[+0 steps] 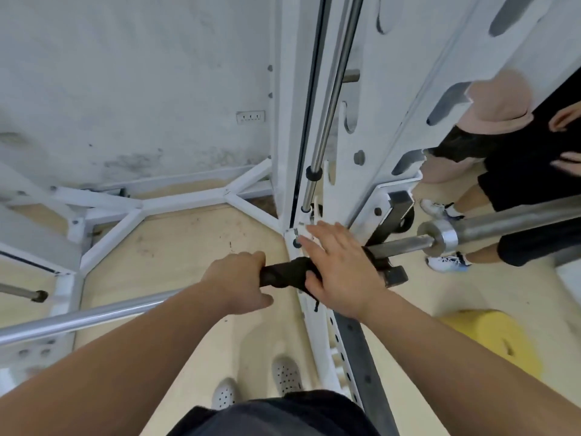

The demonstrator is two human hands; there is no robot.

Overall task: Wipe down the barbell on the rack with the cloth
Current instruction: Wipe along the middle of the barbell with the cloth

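The silver barbell (94, 316) runs from the lower left up to the right, across the white rack (289, 121), ending in a thick sleeve (503, 226). A dark cloth (284, 273) is wrapped round the bar beside the rack upright. My left hand (239, 283) grips the bar at the cloth's left end, fingers curled over it. My right hand (341, 269) lies on the cloth's right part with its fingers straight and spread, reaching toward the rack upright. The bar under the cloth is hidden.
A second person (518, 158) in black shorts and white shoes stands at the right, close to the bar's sleeve. A yellow object (493, 338) lies on the pale wooden floor at the lower right. A steel guide rod (333, 89) rises along the rack. My own shoes (283, 376) show below.
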